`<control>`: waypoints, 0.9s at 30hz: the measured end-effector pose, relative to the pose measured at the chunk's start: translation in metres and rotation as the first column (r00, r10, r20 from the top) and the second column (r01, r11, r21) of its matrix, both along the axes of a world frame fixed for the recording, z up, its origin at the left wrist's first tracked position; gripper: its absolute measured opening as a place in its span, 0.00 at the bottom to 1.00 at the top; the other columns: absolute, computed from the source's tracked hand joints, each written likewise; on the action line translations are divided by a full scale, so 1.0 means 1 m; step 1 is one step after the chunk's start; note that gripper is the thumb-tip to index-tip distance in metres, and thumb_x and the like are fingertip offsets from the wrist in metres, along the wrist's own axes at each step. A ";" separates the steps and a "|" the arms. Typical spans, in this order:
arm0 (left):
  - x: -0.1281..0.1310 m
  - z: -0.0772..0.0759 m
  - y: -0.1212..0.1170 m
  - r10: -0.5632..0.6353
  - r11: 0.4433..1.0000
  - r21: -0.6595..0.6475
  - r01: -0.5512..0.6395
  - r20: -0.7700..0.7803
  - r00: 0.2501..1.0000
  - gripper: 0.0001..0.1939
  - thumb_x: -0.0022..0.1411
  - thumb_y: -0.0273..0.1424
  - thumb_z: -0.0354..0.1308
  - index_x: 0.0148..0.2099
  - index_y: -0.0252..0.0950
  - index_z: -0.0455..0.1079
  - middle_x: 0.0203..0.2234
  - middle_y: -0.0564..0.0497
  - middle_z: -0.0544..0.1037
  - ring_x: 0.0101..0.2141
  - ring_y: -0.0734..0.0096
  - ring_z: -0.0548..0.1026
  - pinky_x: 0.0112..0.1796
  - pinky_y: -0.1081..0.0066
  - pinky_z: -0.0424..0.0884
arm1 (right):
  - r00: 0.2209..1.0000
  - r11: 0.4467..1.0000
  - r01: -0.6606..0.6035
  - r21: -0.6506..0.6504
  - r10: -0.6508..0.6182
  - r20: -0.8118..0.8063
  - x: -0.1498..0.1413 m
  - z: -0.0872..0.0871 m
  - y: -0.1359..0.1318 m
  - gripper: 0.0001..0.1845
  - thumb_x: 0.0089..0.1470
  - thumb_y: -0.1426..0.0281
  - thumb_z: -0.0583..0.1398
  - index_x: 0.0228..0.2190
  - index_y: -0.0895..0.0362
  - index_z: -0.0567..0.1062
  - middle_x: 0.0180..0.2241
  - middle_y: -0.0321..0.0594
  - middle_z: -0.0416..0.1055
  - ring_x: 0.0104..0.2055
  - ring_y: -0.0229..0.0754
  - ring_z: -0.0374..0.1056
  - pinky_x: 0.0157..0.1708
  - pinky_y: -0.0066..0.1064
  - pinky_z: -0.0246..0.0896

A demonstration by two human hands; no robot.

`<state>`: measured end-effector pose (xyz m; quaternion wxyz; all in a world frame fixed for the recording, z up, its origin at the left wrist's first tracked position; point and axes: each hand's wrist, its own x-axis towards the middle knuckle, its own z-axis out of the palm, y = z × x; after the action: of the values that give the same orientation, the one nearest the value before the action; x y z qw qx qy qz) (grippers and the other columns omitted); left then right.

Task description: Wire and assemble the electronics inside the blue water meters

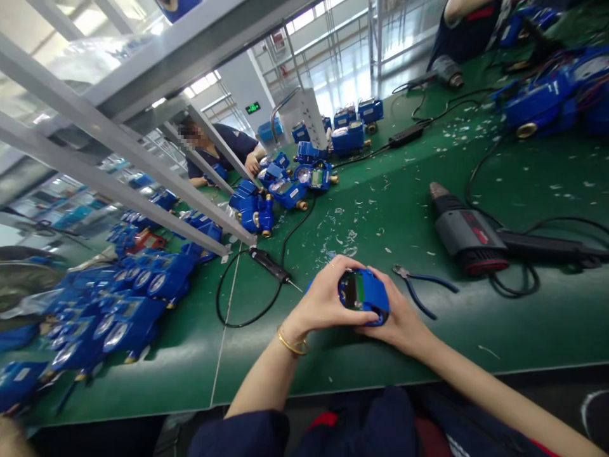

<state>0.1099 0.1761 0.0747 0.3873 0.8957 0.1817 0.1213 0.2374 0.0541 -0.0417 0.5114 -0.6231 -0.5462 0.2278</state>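
A blue water meter with a green circuit board showing in its opened housing is held between my two hands, just above the green bench. My left hand wraps its left side, thumb along the near edge. On the right side and underneath, my right hand grips the same meter, its fingers partly hidden behind it. Diagonal cutters with blue handles lie on the bench right of my right hand. To the left of my left hand rests a black pen-like tool with a thin metal tip and a cord.
A grey heat gun lies at the right with its cable looping behind. Blue meters are grouped ahead, and many more stand at left beside slanted metal shelf posts. Plastic scraps litter the green bench. Other people sit across it.
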 end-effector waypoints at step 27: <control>-0.034 0.015 -0.001 0.215 0.880 0.443 -0.173 -0.045 0.976 0.23 0.49 0.24 0.58 0.50 0.38 0.66 0.46 0.48 0.74 0.49 0.60 0.72 0.64 0.48 0.51 | 0.997 0.997 -0.022 0.069 0.017 0.077 0.003 0.004 -0.001 0.58 0.41 0.53 0.70 0.64 0.53 0.47 0.61 0.53 0.57 0.63 0.57 0.57 0.59 0.51 0.61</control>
<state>0.0761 0.1748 0.0895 0.1541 0.9414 0.2566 0.1552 0.2408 0.0527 -0.0376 0.5095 -0.6076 -0.5791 0.1896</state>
